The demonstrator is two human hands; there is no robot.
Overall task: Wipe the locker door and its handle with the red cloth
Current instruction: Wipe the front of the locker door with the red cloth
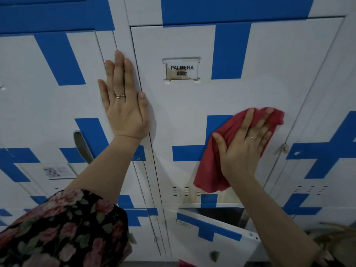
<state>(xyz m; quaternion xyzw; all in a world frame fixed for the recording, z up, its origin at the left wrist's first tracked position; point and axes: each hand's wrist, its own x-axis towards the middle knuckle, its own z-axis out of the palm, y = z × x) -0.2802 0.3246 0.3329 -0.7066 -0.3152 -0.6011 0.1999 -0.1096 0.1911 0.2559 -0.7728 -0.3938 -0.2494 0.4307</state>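
A bank of white metal lockers with blue tape-like bars and crosses fills the view. In the middle is the locker door, shut, with rusty stains along its lower edge and a row of vent slots near the bottom. Below it a lower door hangs ajar. A floral sleeve covers the left upper arm at the bottom left.

The red cloth lies bunched against the door's lower right part, over a blue cross, its loose end hanging down toward the slots. A small latch sits just right of the cloth, at the door's edge. A label reading "PALMERA 0007" is in a holder high on the door.

The left grip, a bare hand with a ring, lies flat and open on the post at the door's left edge, fingers together and pointing up. The right grip, also ringed, presses the cloth to the door with straight, spread fingers, holding nothing curled.
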